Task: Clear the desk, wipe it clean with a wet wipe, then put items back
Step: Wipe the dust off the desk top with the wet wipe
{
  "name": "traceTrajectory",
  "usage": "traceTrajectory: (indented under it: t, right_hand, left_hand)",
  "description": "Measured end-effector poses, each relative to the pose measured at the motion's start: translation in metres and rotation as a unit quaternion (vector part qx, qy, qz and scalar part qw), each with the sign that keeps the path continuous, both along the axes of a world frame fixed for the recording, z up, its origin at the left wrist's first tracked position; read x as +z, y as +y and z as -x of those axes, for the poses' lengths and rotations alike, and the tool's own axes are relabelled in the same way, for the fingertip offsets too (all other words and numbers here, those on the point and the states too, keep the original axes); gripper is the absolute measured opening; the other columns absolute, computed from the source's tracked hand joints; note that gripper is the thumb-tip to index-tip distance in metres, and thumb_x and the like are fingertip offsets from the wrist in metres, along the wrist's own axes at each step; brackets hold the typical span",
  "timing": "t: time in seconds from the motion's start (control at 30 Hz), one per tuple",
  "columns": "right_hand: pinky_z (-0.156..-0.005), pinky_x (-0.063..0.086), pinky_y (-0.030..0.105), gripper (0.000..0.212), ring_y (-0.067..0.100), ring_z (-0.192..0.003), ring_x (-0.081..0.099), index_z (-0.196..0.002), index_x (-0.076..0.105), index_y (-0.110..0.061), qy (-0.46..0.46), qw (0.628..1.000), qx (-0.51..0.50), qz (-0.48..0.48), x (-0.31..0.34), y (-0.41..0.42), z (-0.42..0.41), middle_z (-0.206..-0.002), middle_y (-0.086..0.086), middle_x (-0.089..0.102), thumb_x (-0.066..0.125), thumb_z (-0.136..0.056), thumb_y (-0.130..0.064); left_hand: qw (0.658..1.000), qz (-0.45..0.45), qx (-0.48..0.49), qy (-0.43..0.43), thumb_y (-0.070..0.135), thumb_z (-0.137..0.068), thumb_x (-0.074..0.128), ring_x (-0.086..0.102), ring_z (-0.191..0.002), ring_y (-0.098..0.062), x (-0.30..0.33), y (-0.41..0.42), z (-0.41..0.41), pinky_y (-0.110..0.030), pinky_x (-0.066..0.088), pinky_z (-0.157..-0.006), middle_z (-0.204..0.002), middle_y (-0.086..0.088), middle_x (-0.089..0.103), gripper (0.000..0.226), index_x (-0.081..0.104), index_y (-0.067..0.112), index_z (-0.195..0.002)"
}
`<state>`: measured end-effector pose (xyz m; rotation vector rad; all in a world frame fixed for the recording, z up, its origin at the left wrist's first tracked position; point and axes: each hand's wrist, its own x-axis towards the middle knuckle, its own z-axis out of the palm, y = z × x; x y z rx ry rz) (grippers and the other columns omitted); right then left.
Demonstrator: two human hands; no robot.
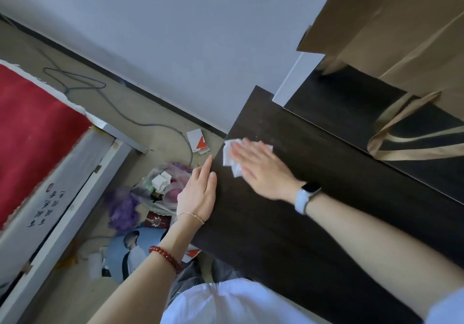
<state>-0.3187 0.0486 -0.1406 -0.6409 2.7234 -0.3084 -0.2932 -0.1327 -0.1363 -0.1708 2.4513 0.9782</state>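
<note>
- One desk (313,210), dark wood-grain top, running from about 11 o'clock to 5 o'clock of the frame; rigid, flat, heavy by the look of it; the visible top carries only the wipe and the hands; a raised darker shelf step lies at 2 o'clock with a brown paper bag (401,34) standing on it.
- One right hand (261,170), at centre frame, forearm entering from 4 o'clock; palm down, fingers straight and together, pointing toward 10 o'clock; it presses flat on the wipe rather than curling round it; a pale watch sits on the wrist.
- One left hand (198,193), at 9 o'clock of the right hand; fingers straight, lying along the desk's left edge, holding nothing; it appears to brace the body; thin chain and red bead bracelet on the forearm.
- One wet wipe (229,155), white, crumpled, near the desk's far-left corner, mostly under the right fingers, corners showing at 10 and 1 o'clock; judged light, limp, damp, prone to bunching; best driven under a flat palm, or pinched at a free corner to refold.
- Several loose items on the floor (150,190) at 8 o'clock: a clear bag of oddments, printed sheets, a small white-and-red card.
</note>
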Motion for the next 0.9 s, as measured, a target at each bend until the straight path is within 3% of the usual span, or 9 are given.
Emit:
traceTrajectory:
  t: [0.13,0.2,0.3,0.43,0.5,0.63,0.77,0.87,0.9]
  right_hand:
    - [-0.115,-0.001,0.042,0.05,0.023,-0.144,0.0,-0.147,0.008,-0.017,-0.039,0.981,-0.189,-0.036,-0.002,0.018,0.078,-0.157,0.002,0.003,0.012,-0.098,-0.026]
    - [-0.114,0.008,0.048,0.053,0.027,-0.143,0.009,-0.145,0.018,-0.014,-0.015,0.974,-0.223,-0.024,-0.006,-0.001,0.08,-0.156,0.006,0.011,0.011,-0.095,-0.028]
    - [-0.109,0.025,0.054,0.059,0.037,-0.135,0.032,-0.136,0.039,-0.003,0.054,0.992,-0.114,0.011,-0.008,-0.024,0.011,-0.146,0.016,0.037,0.019,-0.086,-0.027]
    - [-0.112,0.012,0.04,0.052,0.024,-0.137,0.024,-0.138,0.037,-0.009,0.023,0.998,0.028,0.043,-0.005,-0.008,-0.059,-0.147,0.008,0.037,0.03,-0.089,-0.024]
    - [-0.111,0.025,0.045,0.052,0.03,-0.136,0.03,-0.139,0.035,-0.006,0.056,0.998,-0.006,0.01,-0.004,0.008,-0.023,-0.146,0.012,0.038,0.027,-0.09,-0.022]
    - [-0.116,0.002,0.043,0.051,0.025,-0.144,0.003,-0.147,0.009,-0.011,-0.025,0.971,-0.237,-0.001,0.0,0.005,0.04,-0.157,0.008,0.005,0.018,-0.098,-0.022]
    - [-0.112,0.019,0.053,0.059,0.034,-0.138,0.026,-0.139,0.033,-0.003,0.044,0.989,-0.134,0.035,-0.004,-0.032,-0.051,-0.149,0.015,0.031,0.023,-0.086,-0.027]
    - [-0.116,0.011,0.038,0.055,0.025,-0.138,0.026,-0.139,0.034,-0.008,0.028,0.995,-0.073,0.058,-0.002,-0.028,-0.087,-0.149,0.009,0.033,0.031,-0.087,-0.025]
    - [-0.114,0.016,0.036,0.051,0.023,-0.136,0.032,-0.136,0.041,-0.008,0.042,0.994,-0.07,0.077,-0.003,-0.022,-0.086,-0.145,0.009,0.039,0.034,-0.088,-0.021]
  left_hand:
    - [1.0,-0.01,0.01,-0.003,0.037,-0.099,0.017,0.037,-0.128,-0.022,0.005,0.001,0.001,-0.04,0.035,-0.093,-0.141,0.001,0.037,0.043,0.02,0.038,-0.141]
    - [1.0,-0.006,0.005,-0.006,0.039,-0.098,0.016,0.037,-0.128,-0.022,0.005,0.002,0.001,-0.041,0.034,-0.094,-0.143,0.0,0.036,0.043,0.02,0.038,-0.141]
    - [1.0,-0.006,0.01,-0.014,0.039,-0.098,0.017,0.037,-0.129,-0.023,0.005,0.001,0.0,-0.04,0.034,-0.096,-0.146,0.001,0.034,0.044,0.021,0.037,-0.141]
    - [0.997,-0.052,0.049,-0.027,0.037,-0.099,0.018,0.035,-0.133,-0.024,0.006,-0.002,-0.002,-0.039,0.028,-0.104,-0.147,0.0,0.036,0.042,0.027,0.037,-0.14]
    - [0.996,-0.07,0.049,-0.027,0.037,-0.099,0.02,0.034,-0.134,-0.024,0.007,-0.004,-0.003,-0.037,0.026,-0.107,-0.147,-0.001,0.037,0.042,0.029,0.034,-0.14]
    - [0.99,-0.113,0.07,-0.048,0.036,-0.099,0.024,0.032,-0.136,-0.021,0.009,-0.007,-0.002,-0.034,0.021,-0.113,-0.147,-0.001,0.037,0.043,0.033,0.027,-0.14]
    - [0.981,-0.161,0.1,-0.039,0.032,-0.099,0.029,0.036,-0.132,-0.017,0.002,-0.017,-0.006,-0.029,0.022,-0.112,-0.142,-0.004,0.045,0.04,0.044,0.018,-0.133]
    - [0.977,-0.166,0.13,-0.034,0.028,-0.099,0.031,0.041,-0.128,-0.019,0.002,-0.018,-0.01,-0.031,0.027,-0.11,-0.136,-0.006,0.05,0.038,0.05,0.013,-0.128]
    - [0.977,-0.162,0.14,-0.027,0.026,-0.099,0.031,0.042,-0.127,-0.019,0.004,-0.017,-0.012,-0.031,0.027,-0.109,-0.134,-0.007,0.051,0.037,0.051,0.012,-0.127]
